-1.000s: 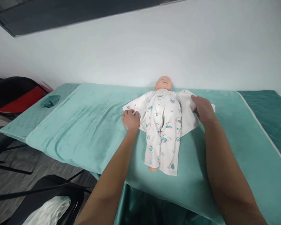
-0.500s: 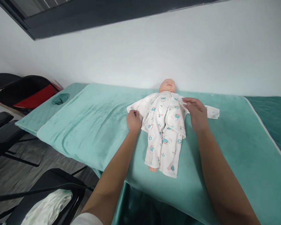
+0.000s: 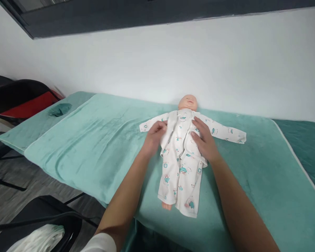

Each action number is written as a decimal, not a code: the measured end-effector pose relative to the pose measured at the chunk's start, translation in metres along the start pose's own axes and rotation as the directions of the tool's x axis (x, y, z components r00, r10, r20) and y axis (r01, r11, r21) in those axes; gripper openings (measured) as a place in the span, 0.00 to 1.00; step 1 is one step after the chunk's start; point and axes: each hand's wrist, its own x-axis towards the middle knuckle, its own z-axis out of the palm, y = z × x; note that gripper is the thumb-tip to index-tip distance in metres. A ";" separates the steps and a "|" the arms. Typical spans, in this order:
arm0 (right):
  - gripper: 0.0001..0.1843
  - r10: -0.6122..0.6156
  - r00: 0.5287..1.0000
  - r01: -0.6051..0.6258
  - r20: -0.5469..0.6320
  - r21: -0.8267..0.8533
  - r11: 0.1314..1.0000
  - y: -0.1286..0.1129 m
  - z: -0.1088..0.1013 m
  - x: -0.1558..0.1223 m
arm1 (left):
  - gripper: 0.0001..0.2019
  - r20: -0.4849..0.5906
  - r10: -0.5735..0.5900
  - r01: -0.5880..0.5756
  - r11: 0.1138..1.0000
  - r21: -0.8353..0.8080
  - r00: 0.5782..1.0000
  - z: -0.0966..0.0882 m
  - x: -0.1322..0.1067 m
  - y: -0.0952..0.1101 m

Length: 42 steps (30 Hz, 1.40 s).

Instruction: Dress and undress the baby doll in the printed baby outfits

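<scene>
A baby doll (image 3: 188,102) lies on its back on the teal-covered bed, head toward the wall. It wears a white printed baby jacket (image 3: 183,120) over matching trousers (image 3: 170,178); the jacket front hangs apart down the middle, and both sleeves stretch outward. My left hand (image 3: 155,136) has its fingers drawn together at the jacket's left front edge, below the sleeve. On the opposite front panel rests my right hand (image 3: 204,140), thumb and fingers apart. One bare foot (image 3: 166,205) shows below the left trouser leg.
The bed cover (image 3: 94,140) extends to both sides, with a face hole (image 3: 60,110) at the left end. A black chair (image 3: 39,210) with a white bundled cloth (image 3: 40,239) stands at the lower left. More chairs (image 3: 23,96) are behind it, and a white wall (image 3: 147,66) backs the bed.
My left hand has moved from the sleeve inward to the jacket's front. My right hand has come in from beside the sleeve onto the right panel. The view has tilted slightly upward.
</scene>
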 end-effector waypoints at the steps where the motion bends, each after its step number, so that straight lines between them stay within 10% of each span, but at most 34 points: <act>1: 0.27 0.000 1.000 0.000 0.011 -0.008 1.000 0.000 0.000 0.000 | 0.08 0.076 -0.013 0.008 0.997 0.072 0.997 0.006 -0.002 0.004; 7: 0.28 -0.023 0.999 0.025 0.046 -0.034 0.999 -0.001 0.001 0.002 | 0.10 0.188 -0.028 -0.003 0.987 0.161 0.982 0.017 -0.003 0.010; 18: 0.26 0.007 1.000 -0.007 0.031 -0.020 1.000 -0.003 0.004 0.003 | 0.10 -0.031 0.033 -0.018 0.914 0.404 0.999 0.014 0.057 -0.022; 33: 0.25 -0.003 1.000 0.000 0.030 0.098 0.995 -0.006 0.002 0.012 | 0.20 0.386 0.007 -0.277 0.708 0.649 0.922 0.041 0.072 0.003; 37: 0.26 0.043 0.999 -0.043 0.005 0.146 0.988 -0.008 0.005 0.011 | 0.18 0.485 -0.042 -0.265 0.795 0.546 0.873 0.043 0.063 0.018; 42: 0.24 0.149 0.988 -0.135 -0.040 0.235 0.963 -0.006 0.006 0.007 | 0.16 0.443 -0.152 0.155 0.987 0.029 0.884 0.049 0.049 0.039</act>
